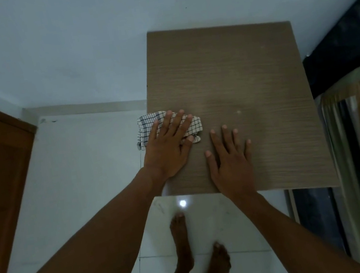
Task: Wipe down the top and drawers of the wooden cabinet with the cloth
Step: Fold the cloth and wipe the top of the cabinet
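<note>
The cloth (168,127) lies under the left hand (167,146), on the cabinet top (247,75).

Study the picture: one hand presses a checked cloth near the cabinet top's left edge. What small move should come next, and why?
Probably slide the left hand and cloth forward, toward the wall. The cloth sits at the near left of the cabinet top, the far part lies bare, and the right hand rests flat just to its right, blocking a sideways sweep.
</note>
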